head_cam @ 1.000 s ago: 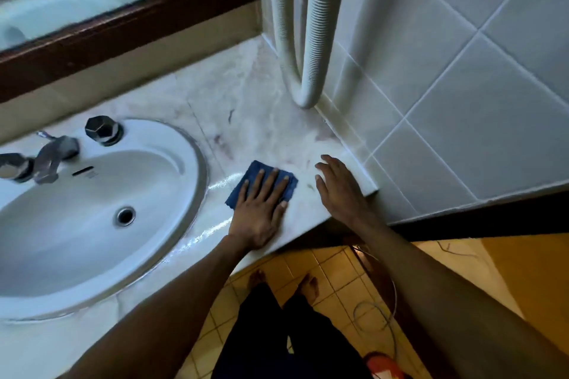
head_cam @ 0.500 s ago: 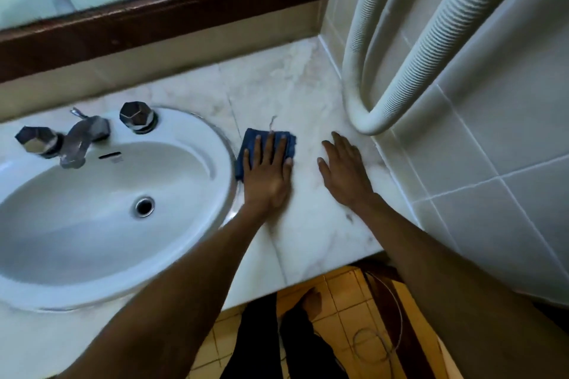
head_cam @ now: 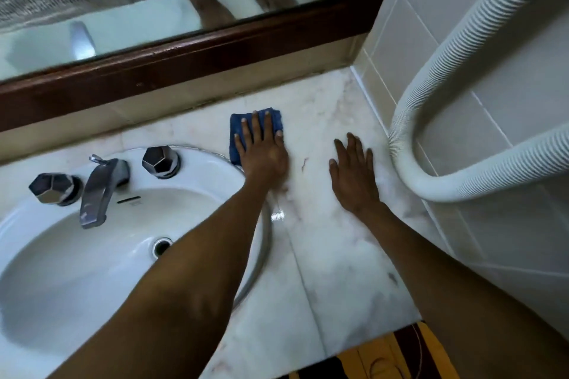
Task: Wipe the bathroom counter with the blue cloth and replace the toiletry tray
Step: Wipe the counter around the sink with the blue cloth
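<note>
A folded blue cloth (head_cam: 238, 129) lies on the white marble counter (head_cam: 332, 255), just right of the sink rim and near the back wall. My left hand (head_cam: 261, 151) presses flat on the cloth with straight fingers, covering most of it. My right hand (head_cam: 352, 175) rests flat on the bare counter to the right, fingers spread, apart from the cloth. No toiletry tray is in view.
A white oval sink (head_cam: 92, 255) with a chrome tap (head_cam: 98, 191) and two faceted knobs fills the left. A brown-framed mirror (head_cam: 184, 52) runs along the back. A ribbed white hose (head_cam: 437, 120) loops down the tiled right wall. The counter's front edge is at bottom right.
My left hand has slid the cloth away from the front edge toward the back wall, along the sink rim. My right hand moved back with it, staying flat on the counter.
</note>
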